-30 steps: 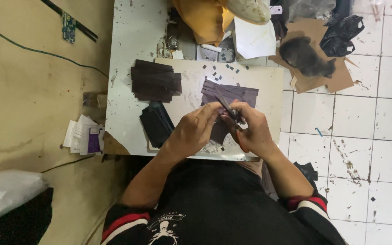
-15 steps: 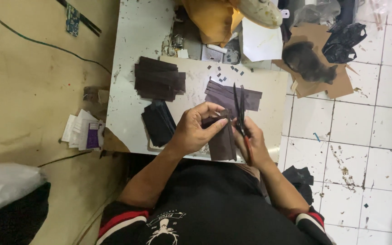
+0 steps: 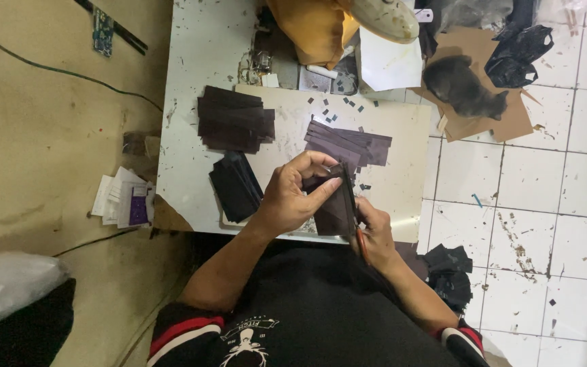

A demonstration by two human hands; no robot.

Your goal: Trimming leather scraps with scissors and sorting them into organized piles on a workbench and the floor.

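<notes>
At the near edge of the table [image 3: 191, 136] we pinch the dark leather piece [image 3: 334, 207] between left hand [image 3: 293, 200] fingers while the right hand [image 3: 375, 231] grips scissors [image 3: 351, 204] shut on it, risking nicked fingertips or a crooked cut if the piece slips

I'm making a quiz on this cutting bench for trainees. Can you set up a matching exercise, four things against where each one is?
Things:
1. dark piece
2. scissors
3. grey cat
4. stack of dark pieces

Places:
A. on brown cardboard on the tiled floor
B. in the right hand
C. pinched by the left hand
D. on the table's left part

Pairs: 1-C, 2-B, 3-A, 4-D
</notes>
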